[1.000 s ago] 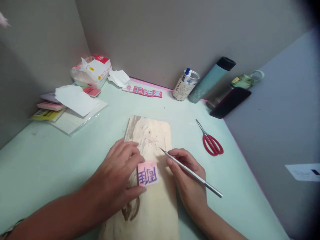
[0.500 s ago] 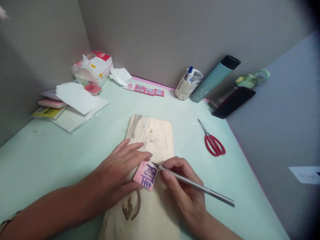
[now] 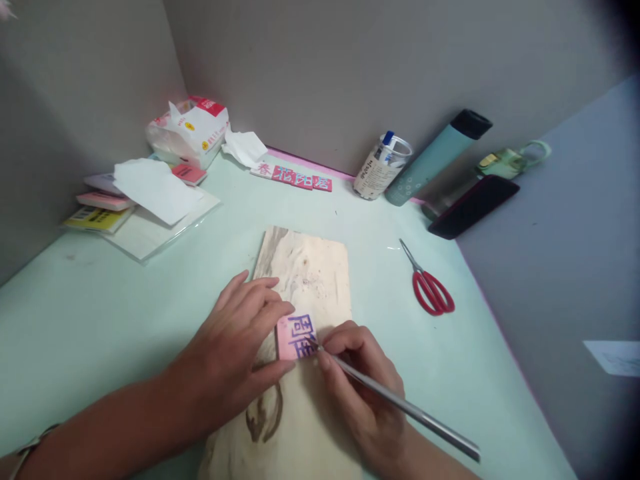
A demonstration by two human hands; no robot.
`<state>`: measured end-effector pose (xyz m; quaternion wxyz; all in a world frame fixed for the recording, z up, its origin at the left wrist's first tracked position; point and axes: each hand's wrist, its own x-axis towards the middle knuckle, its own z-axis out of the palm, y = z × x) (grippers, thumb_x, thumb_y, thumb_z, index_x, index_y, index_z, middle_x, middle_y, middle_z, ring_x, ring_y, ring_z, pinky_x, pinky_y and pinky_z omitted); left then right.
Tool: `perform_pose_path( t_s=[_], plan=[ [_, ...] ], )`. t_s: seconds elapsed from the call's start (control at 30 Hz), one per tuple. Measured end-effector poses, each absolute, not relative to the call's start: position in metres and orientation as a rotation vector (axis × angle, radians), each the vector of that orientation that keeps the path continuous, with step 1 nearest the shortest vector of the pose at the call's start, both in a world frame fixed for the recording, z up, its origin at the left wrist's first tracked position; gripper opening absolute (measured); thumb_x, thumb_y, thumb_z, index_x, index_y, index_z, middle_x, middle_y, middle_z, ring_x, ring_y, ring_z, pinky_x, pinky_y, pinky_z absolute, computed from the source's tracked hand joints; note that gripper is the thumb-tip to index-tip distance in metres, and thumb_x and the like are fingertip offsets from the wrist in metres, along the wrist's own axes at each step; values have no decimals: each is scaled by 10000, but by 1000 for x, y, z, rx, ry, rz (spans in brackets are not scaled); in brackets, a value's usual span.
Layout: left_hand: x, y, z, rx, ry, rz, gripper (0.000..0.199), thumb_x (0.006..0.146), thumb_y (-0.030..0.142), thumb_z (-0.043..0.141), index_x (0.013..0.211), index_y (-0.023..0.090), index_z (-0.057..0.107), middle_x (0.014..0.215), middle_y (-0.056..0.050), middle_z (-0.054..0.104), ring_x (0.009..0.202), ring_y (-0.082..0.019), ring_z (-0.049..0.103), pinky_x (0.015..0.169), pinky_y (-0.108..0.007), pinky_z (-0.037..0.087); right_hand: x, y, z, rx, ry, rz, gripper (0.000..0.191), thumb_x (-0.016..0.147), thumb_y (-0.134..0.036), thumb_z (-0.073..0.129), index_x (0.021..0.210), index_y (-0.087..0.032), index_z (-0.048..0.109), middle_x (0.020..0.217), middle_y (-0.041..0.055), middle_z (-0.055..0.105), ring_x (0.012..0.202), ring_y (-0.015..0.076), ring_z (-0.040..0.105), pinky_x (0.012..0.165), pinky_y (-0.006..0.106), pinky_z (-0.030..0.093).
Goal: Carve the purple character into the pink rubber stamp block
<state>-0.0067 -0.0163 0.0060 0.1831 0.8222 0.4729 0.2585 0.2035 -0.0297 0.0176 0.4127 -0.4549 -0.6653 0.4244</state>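
A pink square block (image 3: 287, 339) with purple characters lies on a pale wooden board (image 3: 320, 267). My left hand (image 3: 240, 333) holds the block at its left side, index finger at the upper edge and thumb at the lower one, the other fingers spread over the board. In my right hand (image 3: 363, 387) is a silver craft knife (image 3: 405, 405), gripped like a pen. Its tip touches or hovers just over the right part of the characters; which of the two I cannot tell.
Red-handled scissors (image 3: 433, 292) lie to the right. Behind are carved pink blocks (image 3: 300, 179), a pen can (image 3: 383, 167), a teal bottle (image 3: 437, 159) and a dark phone (image 3: 474, 207). Papers (image 3: 155, 190) and a tissue pack (image 3: 193, 130) are at the left.
The pink block has turned and now sits straighter on the board. The knife tip has moved down from its upper corner onto the character area, and my left fingers have shifted with the block.
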Motion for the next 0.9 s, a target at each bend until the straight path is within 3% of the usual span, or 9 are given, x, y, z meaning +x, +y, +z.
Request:
perform_pose_path(
  t_s=[0.9],
  plan=[
    [-4, -15, 6, 2302, 1324, 776, 299, 875, 226, 649, 1153, 226, 539, 1097, -46, 605, 1321, -288, 450, 1196, -545, 192, 203, -25, 32, -1215, -1899, 1110, 124, 985, -203, 476, 864, -216, 499, 835, 34, 581, 722, 168, 560, 644, 309, 444]
  ],
)
